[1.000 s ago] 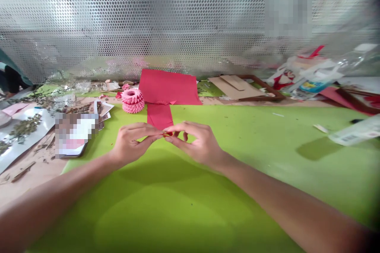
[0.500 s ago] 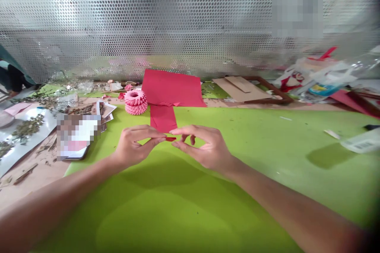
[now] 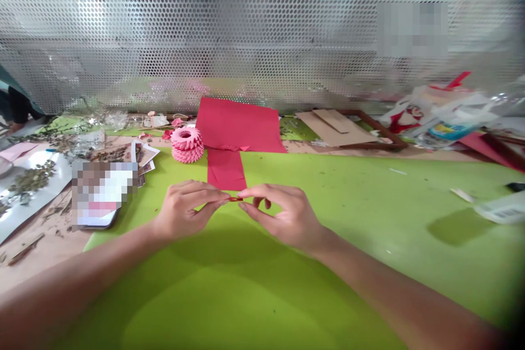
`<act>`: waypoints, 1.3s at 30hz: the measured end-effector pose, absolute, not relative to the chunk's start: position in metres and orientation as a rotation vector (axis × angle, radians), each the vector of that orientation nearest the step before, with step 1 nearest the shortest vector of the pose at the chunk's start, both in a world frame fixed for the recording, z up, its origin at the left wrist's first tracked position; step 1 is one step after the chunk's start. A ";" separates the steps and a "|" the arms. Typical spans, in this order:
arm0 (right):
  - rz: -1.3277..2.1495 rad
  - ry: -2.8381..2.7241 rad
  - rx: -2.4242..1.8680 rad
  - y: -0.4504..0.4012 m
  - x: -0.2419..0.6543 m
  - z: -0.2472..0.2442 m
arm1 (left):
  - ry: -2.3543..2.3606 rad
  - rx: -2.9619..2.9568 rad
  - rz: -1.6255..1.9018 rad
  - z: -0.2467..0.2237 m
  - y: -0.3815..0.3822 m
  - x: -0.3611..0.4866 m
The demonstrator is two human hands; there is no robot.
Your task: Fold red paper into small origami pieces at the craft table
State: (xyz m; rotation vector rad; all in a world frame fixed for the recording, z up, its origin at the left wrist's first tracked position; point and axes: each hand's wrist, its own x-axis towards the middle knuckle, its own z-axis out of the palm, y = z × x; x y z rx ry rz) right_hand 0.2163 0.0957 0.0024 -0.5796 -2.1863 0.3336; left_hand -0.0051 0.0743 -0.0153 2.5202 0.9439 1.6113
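Small red paper piece [image 3: 235, 199] held mid-air over green tabletop [image 3: 229, 306] – left hand [image 3: 182, 210] pinches its left end, right hand [image 3: 291, 216] has thumb and index narrow at the right end, contact unclear. Two-ended hold probably steadies it. Pink folded-paper stack [image 3: 187, 152] far left, upright, likely kept within reach. Plastic bag [image 3: 463, 112] far right – contents unclear, blue-yellow patch shows.

The surface [image 3: 348, 197] is lime green. The folded strip [image 3: 235, 199] is red, matching the large paper sheet [image 3: 240, 124] and the narrower piece [image 3: 226, 168]. Solid pink colours the ridged, pleated-looking ring stack [image 3: 187, 145]. The metal screen [image 3: 229, 27] is silvery grey, patterned with rows of dots. The flat card [image 3: 336, 127] is tan, its frame [image 3: 388, 134] reddish brown.
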 end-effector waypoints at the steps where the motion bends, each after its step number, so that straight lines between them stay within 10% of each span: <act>1: 0.297 -2.174 -0.556 0.095 0.216 0.002 | 0.958 2.517 1.606 -0.016 0.074 -0.005; 25: 0.001 -2.297 -0.795 0.100 0.217 -0.002 | 1.165 2.796 1.500 -0.025 0.090 -0.017; 39: 0.701 -1.992 -0.667 0.094 0.206 -0.016 | 0.969 2.327 1.619 -0.026 0.074 -0.005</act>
